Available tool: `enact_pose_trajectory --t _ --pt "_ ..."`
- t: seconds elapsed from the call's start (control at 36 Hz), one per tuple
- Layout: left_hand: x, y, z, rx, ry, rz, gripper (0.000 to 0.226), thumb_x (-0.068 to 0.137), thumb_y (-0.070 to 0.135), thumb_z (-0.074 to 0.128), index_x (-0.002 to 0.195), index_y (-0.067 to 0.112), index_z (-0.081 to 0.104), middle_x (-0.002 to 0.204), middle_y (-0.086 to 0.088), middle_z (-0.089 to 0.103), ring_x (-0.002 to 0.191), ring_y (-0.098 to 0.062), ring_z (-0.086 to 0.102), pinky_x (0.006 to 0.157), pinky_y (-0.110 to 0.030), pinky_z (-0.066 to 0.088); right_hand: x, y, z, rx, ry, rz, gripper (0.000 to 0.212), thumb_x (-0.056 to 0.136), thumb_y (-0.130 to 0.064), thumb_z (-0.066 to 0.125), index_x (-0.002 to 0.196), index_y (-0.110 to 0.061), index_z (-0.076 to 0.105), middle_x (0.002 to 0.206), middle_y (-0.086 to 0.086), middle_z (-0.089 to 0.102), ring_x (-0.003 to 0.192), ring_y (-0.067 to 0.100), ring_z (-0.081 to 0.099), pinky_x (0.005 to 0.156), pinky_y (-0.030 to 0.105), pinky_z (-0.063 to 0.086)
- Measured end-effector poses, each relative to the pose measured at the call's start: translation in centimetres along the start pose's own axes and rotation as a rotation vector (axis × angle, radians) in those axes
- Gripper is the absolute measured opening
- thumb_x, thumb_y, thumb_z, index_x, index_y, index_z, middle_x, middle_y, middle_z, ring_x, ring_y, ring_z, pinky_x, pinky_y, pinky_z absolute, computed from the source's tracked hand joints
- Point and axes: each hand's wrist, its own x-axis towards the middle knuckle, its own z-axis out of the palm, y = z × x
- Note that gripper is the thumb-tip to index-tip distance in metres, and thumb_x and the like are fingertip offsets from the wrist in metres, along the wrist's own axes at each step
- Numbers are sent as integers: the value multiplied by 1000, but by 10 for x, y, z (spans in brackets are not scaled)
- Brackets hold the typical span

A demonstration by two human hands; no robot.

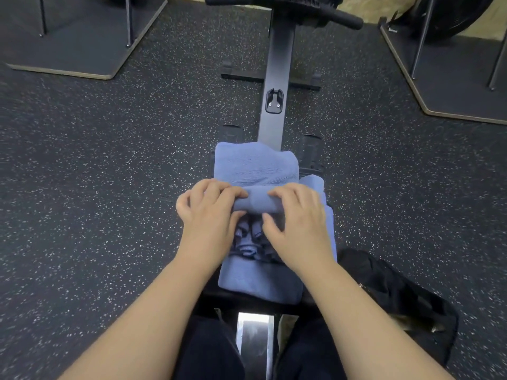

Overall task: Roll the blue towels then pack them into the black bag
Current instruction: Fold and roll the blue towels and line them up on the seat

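Two bare forearms are reaching forward from the bottom of the view, over dark trousers [208,352] and the shiny metal rail [253,335] of a rowing machine that is running between the legs. Just to the right of the legs, a black bag [395,294] is lying slumped on the speckled rubber floor [96,187], its top sagging open.

Ahead of the knees, a folded blue towel [258,281] is lying flat across the machine's seat, and several already rolled blue towels [248,242] are sitting on top of it, showing between the two wrists. Above these, the left hand [211,212] and the right hand [296,215] are working side by side on one towel roll [258,201]: both are gripping it, with fingers curling over its top and thumbs tucking in under its near edge. The unrolled part of this towel [255,165] is stretching flat away from the fingers, toward the far end of the seat, with another blue layer peeking out at its right side.

Beyond the towel, the machine's dark central beam [275,86] is running away toward a black padded handlebar [301,9] at the top of the view. Farther off, grey platforms with pale wooden edges [82,50] are sitting at the left and right, with thin metal legs standing on them.
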Motion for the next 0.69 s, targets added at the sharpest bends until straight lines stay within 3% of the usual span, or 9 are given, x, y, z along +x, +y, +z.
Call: enact_pose_trajectory --t 0.11,0.19,0.28,0.33,0.39,0.44,0.56,0.64,0.69 --pt "8 -6 0 -19 -31 -3 34 86 40 39 107 27 62 105 3 58 111 -18 35 96 -57 32 1 5 1 -15 -53 -35 37 78 -23 60 114 -16 57 117 4 55 108 18 40 94 29 27" --pt "12 -8 1 -21 -31 -2 38 88 43 35 108 26 64 105 3 59 110 -17 33 100 -55 28 6 7 0 -8 -35 -53 33 82 -20 55 114 -15 60 114 3 58 105 16 41 98 30 28" --pt "16 -9 2 1 2 9 39 91 43 33 107 27 64 105 4 61 110 -16 33 100 -45 18 11 9 1 -24 -40 -57 36 87 -27 41 117 -18 60 114 -1 59 107 13 43 106 38 24" --pt "17 -8 2 -24 20 0 39 93 40 32 107 25 65 104 3 60 109 -17 33 100 -50 22 14 8 4 -31 -40 -52 37 88 -27 37 116 -19 60 111 -2 61 106 14 45 108 40 22" --pt "18 -5 2 -33 58 -7 37 93 34 34 105 23 67 105 1 59 108 -18 35 99 -52 25 17 7 7 -50 -39 -42 36 89 -25 36 115 -20 60 109 -3 62 105 17 49 106 46 25" --pt "18 -3 3 -13 105 5 34 92 30 37 102 22 68 106 -1 59 108 -19 37 99 -45 21 19 6 10 -71 -27 -28 33 89 -22 37 113 -21 60 108 -3 62 104 20 52 105 48 23" --pt "17 1 3 -19 145 34 25 90 23 42 101 23 64 105 2 59 106 -18 43 98 -49 24 24 5 16 -84 -22 19 32 89 -18 36 110 -22 60 103 -3 62 98 21 47 98 48 26" --pt "16 4 2 -31 164 48 16 89 19 43 97 29 54 103 5 59 104 -16 46 98 -49 24 28 6 21 -109 6 26 31 82 -8 47 106 -21 62 97 -1 63 92 19 42 89 43 27" --pt "16 5 2 -30 157 57 14 89 21 45 96 28 55 104 5 58 105 -15 46 100 -48 22 31 6 22 -133 18 32 34 79 -6 49 105 -21 63 95 -1 64 91 22 47 85 40 24"
